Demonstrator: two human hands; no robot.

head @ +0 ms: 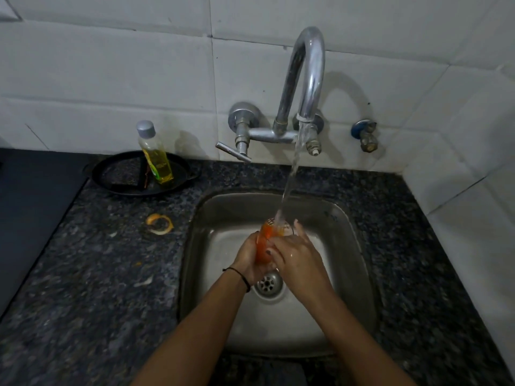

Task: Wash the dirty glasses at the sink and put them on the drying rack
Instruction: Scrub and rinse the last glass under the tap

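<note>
Over the square stainless-steel sink (348, 218), set in a dark speckled stone counter (97, 274), both hands hold one clear drinking glass with orange residue (264, 240). The left hand (250, 260) wraps its side; the right hand (298, 254) curls round the other, tilting its mouth up into the stream from the curved chrome tap (306, 79), seemingly to rinse it.

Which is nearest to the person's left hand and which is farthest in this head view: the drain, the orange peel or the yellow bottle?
1. The drain, just below the left hand, in the bottom of the sink.
2. The orange peel, on the counter left of the sink.
3. The yellow bottle, farther back on the left, standing in the black pan by the wall.
</note>
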